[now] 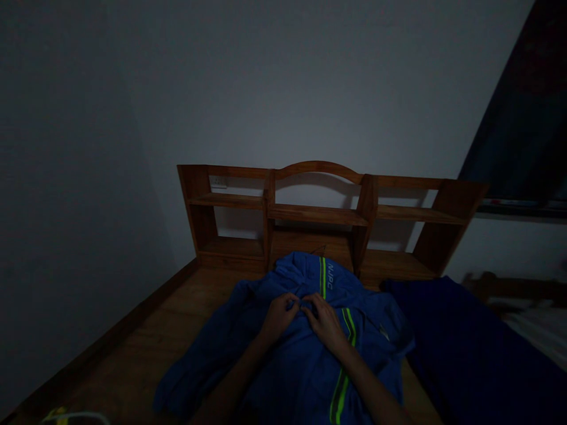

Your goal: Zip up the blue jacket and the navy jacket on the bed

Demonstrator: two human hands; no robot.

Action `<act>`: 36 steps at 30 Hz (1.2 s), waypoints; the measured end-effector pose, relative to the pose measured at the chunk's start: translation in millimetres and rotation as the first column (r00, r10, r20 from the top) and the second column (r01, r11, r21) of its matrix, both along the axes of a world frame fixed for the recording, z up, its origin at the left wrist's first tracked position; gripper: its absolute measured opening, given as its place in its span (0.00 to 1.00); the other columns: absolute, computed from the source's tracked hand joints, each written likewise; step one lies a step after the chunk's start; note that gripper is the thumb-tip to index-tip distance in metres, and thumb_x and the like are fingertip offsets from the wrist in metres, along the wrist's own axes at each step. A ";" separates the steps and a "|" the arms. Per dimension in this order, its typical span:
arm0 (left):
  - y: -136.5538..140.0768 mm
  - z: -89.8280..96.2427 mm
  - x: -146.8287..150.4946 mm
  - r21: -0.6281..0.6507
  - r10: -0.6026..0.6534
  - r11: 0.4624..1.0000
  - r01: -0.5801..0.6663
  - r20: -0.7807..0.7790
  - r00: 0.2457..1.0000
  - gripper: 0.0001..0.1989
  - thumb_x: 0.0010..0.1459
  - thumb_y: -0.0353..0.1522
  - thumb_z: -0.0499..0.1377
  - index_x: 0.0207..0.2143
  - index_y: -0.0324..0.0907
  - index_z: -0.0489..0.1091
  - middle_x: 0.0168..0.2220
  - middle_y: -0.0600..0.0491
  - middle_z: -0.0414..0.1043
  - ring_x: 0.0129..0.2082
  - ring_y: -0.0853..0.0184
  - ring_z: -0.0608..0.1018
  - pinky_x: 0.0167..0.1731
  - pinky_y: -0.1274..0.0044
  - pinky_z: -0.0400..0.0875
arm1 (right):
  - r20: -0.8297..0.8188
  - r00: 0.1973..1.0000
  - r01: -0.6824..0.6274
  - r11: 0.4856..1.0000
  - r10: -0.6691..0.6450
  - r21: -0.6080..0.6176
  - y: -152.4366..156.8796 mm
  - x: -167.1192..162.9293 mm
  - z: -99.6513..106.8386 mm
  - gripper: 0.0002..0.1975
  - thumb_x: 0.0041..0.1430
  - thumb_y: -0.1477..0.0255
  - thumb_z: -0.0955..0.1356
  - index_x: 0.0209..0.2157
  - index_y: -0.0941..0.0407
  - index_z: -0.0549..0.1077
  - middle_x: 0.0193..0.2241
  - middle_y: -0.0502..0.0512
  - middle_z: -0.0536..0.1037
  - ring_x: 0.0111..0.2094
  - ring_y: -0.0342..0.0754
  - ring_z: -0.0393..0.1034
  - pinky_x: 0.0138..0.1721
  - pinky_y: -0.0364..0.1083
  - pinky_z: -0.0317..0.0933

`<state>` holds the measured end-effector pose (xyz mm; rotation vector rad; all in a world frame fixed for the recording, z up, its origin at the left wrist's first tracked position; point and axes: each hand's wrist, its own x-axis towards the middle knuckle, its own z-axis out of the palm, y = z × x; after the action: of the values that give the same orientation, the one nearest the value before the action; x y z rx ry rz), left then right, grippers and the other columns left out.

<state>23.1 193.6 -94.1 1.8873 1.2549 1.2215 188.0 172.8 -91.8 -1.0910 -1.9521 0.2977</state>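
Observation:
A blue jacket [274,366] with dark bands edged in yellow-green and the letters NJPC lies spread in front of me. My left hand [280,314] is closed at the middle of its front, thumb and forefinger pinching the cloth. Right beside it, my right hand [325,321] has its fingers curled and its fingertips on the same spot of the jacket. The two sets of fingertips almost meet. Whether a button or other fastener sits between them is too dark and small to make out.
The jacket lies on a wooden surface [177,321]. Behind it stands a wooden shelf unit [316,213] against the wall. A dark blue cloth [478,354] lies at the right. A pale cord [84,415] shows at the bottom left.

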 end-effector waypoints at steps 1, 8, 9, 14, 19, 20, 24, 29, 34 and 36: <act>0.0 0.4 0.0 -0.006 0.001 1.000 0.000 0.008 1.000 0.11 0.54 0.34 0.52 0.34 0.42 0.73 0.35 0.52 0.76 0.37 0.65 0.76 0.40 0.78 0.67 | 0.000 1.000 0.003 1.000 -0.003 0.000 -0.2 -0.3 0.1 0.08 0.59 0.74 0.63 0.42 0.53 0.68 0.38 0.53 0.72 0.41 0.48 0.68 0.44 0.47 0.62; -5.5 7.8 1.6 0.039 -0.012 0.999 0.011 0.027 1.000 0.12 0.57 0.34 0.51 0.34 0.41 0.73 0.34 0.52 0.75 0.36 0.66 0.75 0.39 0.77 0.67 | -0.034 0.999 0.018 1.000 -0.018 0.002 -1.8 -4.3 -1.0 0.10 0.62 0.74 0.60 0.44 0.53 0.66 0.41 0.53 0.72 0.42 0.47 0.68 0.45 0.46 0.61; -7.1 9.5 2.1 0.050 -0.024 0.998 0.022 0.028 0.999 0.12 0.57 0.34 0.51 0.34 0.41 0.73 0.34 0.52 0.75 0.36 0.66 0.75 0.39 0.78 0.67 | -0.041 0.999 0.019 1.000 -0.019 0.004 -2.0 -4.6 -1.1 0.10 0.62 0.74 0.59 0.44 0.53 0.66 0.41 0.53 0.72 0.42 0.47 0.68 0.45 0.46 0.61; -13.1 15.6 4.9 0.153 0.003 0.988 0.006 -0.058 0.998 0.10 0.58 0.32 0.50 0.34 0.41 0.71 0.34 0.52 0.73 0.35 0.67 0.74 0.38 0.77 0.66 | -0.046 0.997 0.060 0.998 -0.060 0.017 -2.8 -4.7 0.6 0.10 0.63 0.73 0.57 0.43 0.53 0.66 0.40 0.53 0.73 0.41 0.47 0.69 0.43 0.44 0.61; -13.7 16.9 4.9 0.344 0.196 0.933 -0.107 -0.235 0.952 0.06 0.57 0.31 0.53 0.36 0.42 0.69 0.36 0.51 0.69 0.41 0.64 0.71 0.45 0.71 0.63 | -0.036 0.972 0.233 0.972 -0.233 0.007 -1.9 -2.0 4.3 0.11 0.61 0.73 0.57 0.42 0.53 0.66 0.37 0.52 0.75 0.37 0.47 0.71 0.39 0.43 0.60; -13.9 17.4 4.2 0.370 0.234 0.920 -0.126 -0.263 0.936 0.06 0.57 0.31 0.54 0.37 0.43 0.69 0.37 0.51 0.69 0.42 0.63 0.70 0.46 0.70 0.62 | -0.039 0.958 0.284 0.959 -0.284 -0.001 -1.4 -0.7 5.1 0.10 0.60 0.73 0.58 0.41 0.53 0.67 0.35 0.51 0.75 0.34 0.47 0.71 0.37 0.43 0.59; -15.5 21.1 0.3 0.425 0.359 0.880 -0.212 -0.305 0.882 0.10 0.54 0.33 0.58 0.41 0.44 0.67 0.40 0.50 0.66 0.44 0.61 0.68 0.46 0.68 0.61 | -0.067 0.883 0.464 0.885 -0.465 -0.024 0.3 5.5 7.8 0.08 0.57 0.70 0.61 0.38 0.53 0.69 0.29 0.49 0.76 0.29 0.47 0.71 0.33 0.42 0.57; -13.5 17.1 -3.1 0.373 0.351 0.902 -0.218 -0.341 0.872 0.06 0.54 0.34 0.59 0.33 0.42 0.65 0.35 0.53 0.66 0.38 0.64 0.70 0.40 0.73 0.62 | -0.090 0.845 0.527 0.849 -0.527 -0.018 0.3 8.9 9.8 0.07 0.57 0.70 0.60 0.34 0.54 0.68 0.25 0.50 0.73 0.27 0.47 0.68 0.31 0.43 0.55; -10.7 4.7 -3.5 0.220 0.186 0.969 -0.110 -0.361 0.914 0.06 0.58 0.35 0.54 0.30 0.43 0.60 0.28 0.57 0.65 0.28 0.69 0.70 0.27 0.78 0.59 | -0.169 0.922 0.364 0.928 -0.348 0.078 0.9 9.2 12.9 0.04 0.53 0.75 0.60 0.29 0.55 0.64 0.30 0.52 0.70 0.34 0.47 0.66 0.38 0.44 0.57; -10.4 1.8 -3.5 0.219 0.191 0.969 -0.118 -0.355 0.915 0.04 0.59 0.33 0.52 0.32 0.43 0.59 0.28 0.56 0.65 0.28 0.69 0.70 0.29 0.78 0.59 | -0.182 0.939 0.307 0.950 -0.291 0.066 0.8 7.9 13.4 0.04 0.51 0.77 0.60 0.29 0.55 0.63 0.30 0.51 0.69 0.34 0.46 0.65 0.38 0.44 0.58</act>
<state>19.6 183.2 -92.3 2.2801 1.5578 1.1288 195.9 173.6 -78.4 -1.2394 -1.6058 0.1267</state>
